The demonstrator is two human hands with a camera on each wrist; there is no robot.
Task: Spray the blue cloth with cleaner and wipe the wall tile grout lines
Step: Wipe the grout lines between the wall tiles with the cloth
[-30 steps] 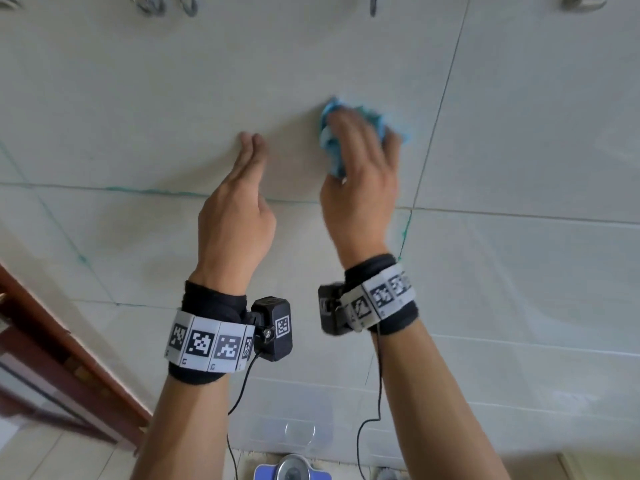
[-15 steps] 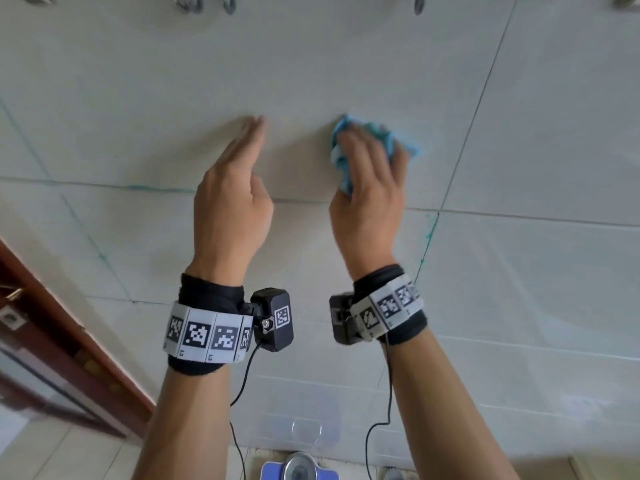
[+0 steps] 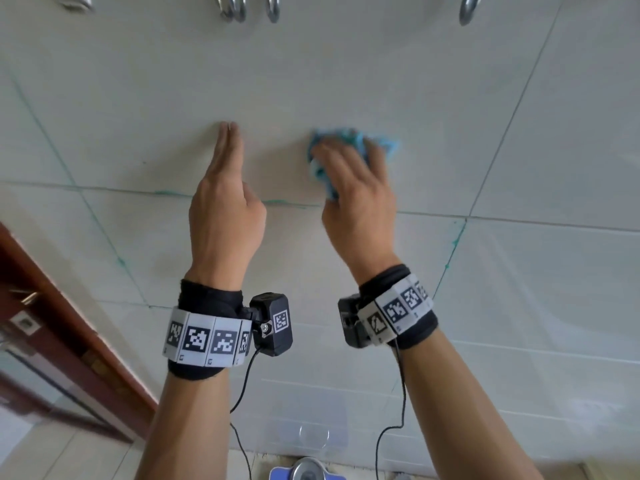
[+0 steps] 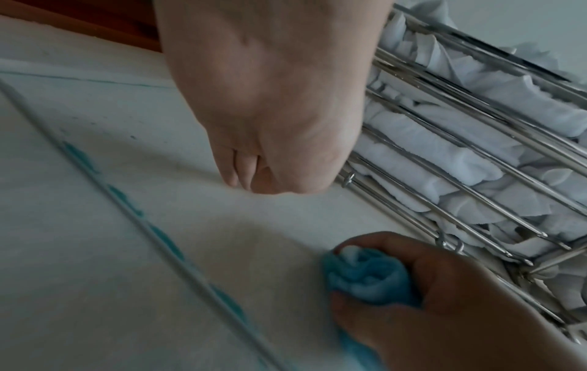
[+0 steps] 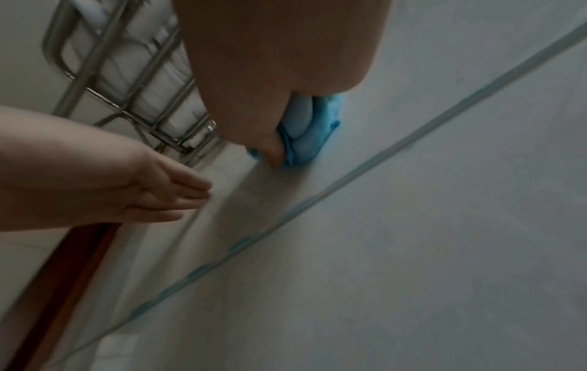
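Blue cloth (image 3: 349, 150) bunched in right hand (image 3: 356, 202), pressed on wall tile (image 3: 311, 81) just above horizontal grout line (image 3: 166, 194). Compared with a second ago: cloth at much the same spot on tile face, not on grout; teal marks remain, so wiping judged barely begun. Left hand (image 3: 225, 202) holding nothing, fingers straight, tips on tile. Count: one cloth, two hands, four hooks (image 3: 235, 8) far up, one wire rack (image 4: 476, 150).

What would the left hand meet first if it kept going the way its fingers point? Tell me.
The left hand points its straight fingers at the wall tile. It would probably meet bare tile first; the fingertips look at or nearly on it. Contact is unclear.
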